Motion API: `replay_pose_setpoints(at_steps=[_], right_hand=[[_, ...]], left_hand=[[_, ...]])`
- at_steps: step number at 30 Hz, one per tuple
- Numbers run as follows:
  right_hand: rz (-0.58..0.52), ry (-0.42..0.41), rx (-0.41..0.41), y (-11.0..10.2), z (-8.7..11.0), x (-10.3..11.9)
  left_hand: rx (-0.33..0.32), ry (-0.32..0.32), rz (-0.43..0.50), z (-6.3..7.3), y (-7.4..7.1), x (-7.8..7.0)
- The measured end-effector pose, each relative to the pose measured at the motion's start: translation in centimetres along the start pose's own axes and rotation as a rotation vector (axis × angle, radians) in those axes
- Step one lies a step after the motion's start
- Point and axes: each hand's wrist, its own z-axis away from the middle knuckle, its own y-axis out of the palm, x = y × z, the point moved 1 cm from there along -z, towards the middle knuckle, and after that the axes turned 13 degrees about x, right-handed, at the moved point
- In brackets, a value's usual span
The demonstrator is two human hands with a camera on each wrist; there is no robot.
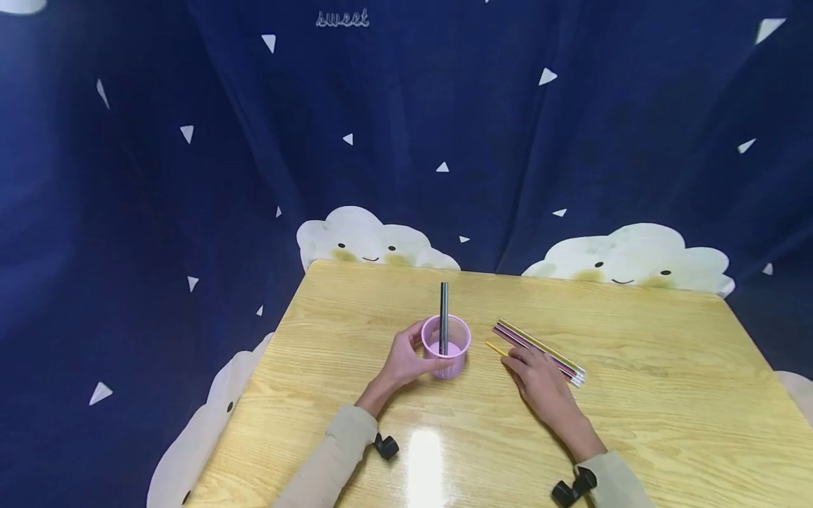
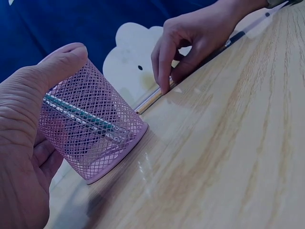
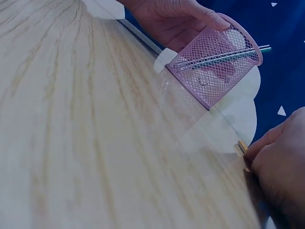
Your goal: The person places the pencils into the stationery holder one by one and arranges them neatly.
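My left hand (image 1: 404,358) grips a pink mesh pencil cup (image 1: 452,370), thumb along the near side by the rim and fingers round the far side. Inside the cup, dark and green pencils (image 1: 444,310) lean upward, their upper ends above the rim; the mesh shows them in the left wrist view. To the right, my right hand (image 1: 541,386) pinches a yellow pencil (image 1: 495,348) low at the tabletop, its end poking out past the fingertips. The palm hides the rest of that pencil. Beside and partly under this hand lie several striped pencils (image 1: 551,351) side by side.
A light wood-grain table (image 1: 356,303) carries everything, with a bright light reflection near its front. Behind it hangs a dark blue curtain (image 1: 406,190) with white triangles and smiling clouds. Small black wrist cameras (image 1: 386,446) sit at both sleeves.
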Motion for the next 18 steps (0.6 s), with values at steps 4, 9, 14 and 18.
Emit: replay_pose_setpoints(at_steps=[4, 9, 14, 18], right_hand=[[-0.004, -0.029, -0.027, 0.1, 0.0, 0.1], [-0.014, -0.028, -0.038, 0.2, -0.1, 0.0], [-0.019, 0.003, -0.009, 0.0, -0.1, 0.0], [-0.032, 0.029, 0.017, -0.8, -0.1, 0.2]], left_hand=[[-0.001, 0.0, 0.004, -0.1, 0.0, 0.0], [-0.006, -0.009, 0.001, -0.1, -0.1, 0.0], [0.0, -0.007, 0.002, -0.3, -0.1, -0.1], [0.01, -0.009, 0.004, -0.3, 0.0, 0.2]])
